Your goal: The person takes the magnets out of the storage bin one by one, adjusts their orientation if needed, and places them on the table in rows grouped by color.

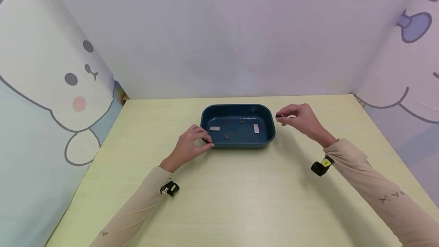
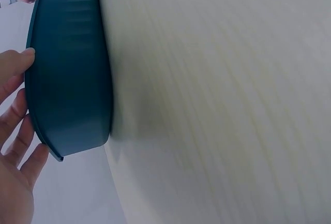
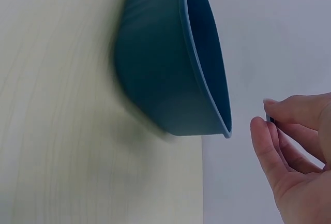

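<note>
A dark blue rectangular basin point(image 1: 236, 146) with rounded corners stands on the table. In it lie three small round brownish discs, one of them the front disc point(image 1: 226, 136), and two small pale rectangular pieces, a left piece point(image 1: 214, 128) and a right piece point(image 1: 256, 128). My left hand point(image 1: 192, 142) grips the basin's rim at its front left corner, thumb on the near side in the left wrist view. Just off the basin's right end, my right hand point(image 1: 302, 119) pinches a small dark thin piece point(image 3: 269, 118) between thumb and fingertips, mostly hidden by them.
The pale wood-look table point(image 1: 240, 193) extends around the basin. A plain light curtain point(image 1: 233, 37) hangs behind it, and cartoon-printed cloths flank both sides. Each sleeve carries a small black wrist device, such as the right device point(image 1: 320, 167).
</note>
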`<state>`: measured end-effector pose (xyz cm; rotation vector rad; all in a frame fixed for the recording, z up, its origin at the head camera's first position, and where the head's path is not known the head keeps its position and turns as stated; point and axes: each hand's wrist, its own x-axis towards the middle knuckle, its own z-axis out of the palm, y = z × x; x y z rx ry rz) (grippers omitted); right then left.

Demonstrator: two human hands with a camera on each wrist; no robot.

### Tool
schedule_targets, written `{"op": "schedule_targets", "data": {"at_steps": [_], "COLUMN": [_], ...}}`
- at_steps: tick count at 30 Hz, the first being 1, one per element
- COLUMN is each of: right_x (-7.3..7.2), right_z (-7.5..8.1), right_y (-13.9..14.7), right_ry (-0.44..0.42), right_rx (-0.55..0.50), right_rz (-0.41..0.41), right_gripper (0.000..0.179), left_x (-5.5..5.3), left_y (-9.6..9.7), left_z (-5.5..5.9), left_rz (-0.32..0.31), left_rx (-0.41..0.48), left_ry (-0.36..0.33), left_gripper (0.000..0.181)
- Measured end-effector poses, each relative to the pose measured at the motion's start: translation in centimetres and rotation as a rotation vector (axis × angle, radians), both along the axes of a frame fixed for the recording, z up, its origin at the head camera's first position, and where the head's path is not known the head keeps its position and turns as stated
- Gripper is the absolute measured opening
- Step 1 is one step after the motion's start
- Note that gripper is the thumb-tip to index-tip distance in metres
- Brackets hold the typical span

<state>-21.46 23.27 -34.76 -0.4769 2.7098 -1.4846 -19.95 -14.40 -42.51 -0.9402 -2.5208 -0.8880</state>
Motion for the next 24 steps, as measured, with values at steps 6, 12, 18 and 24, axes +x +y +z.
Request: {"op": "schedule_targets", "data": {"at_steps": [6, 12, 18, 24], "right_x": [-1.8, -2.7, -3.2, -3.7], "right_z": [-2.4, -4.0, -4.6, -5.0], "right_y": [1.2, 2.0, 2.0, 2.0], "right_ry": [-0.016, -0.013, -0.019, -0.024], "right_rx": [-0.005, 0.003, -0.008, 0.032], "right_rz": [-0.019, -0.042, -0.058, -0.095], "right_gripper": [0.024, 0.026, 0.025, 0.023], "left_x": [0.1, 0.1, 0.2, 0.0], "left_y": [0.0, 0.1, 0.1, 0.1], "left_z": [0.1, 0.2, 0.1, 0.0], "left_rz": [0.003, 0.002, 0.013, 0.016], "left_rx": [0.003, 0.006, -0.004, -0.005], "left_ry": [-0.005, -0.014, -0.017, -0.022], "left_gripper": [0.01, 0.01, 0.01, 0.01]}}
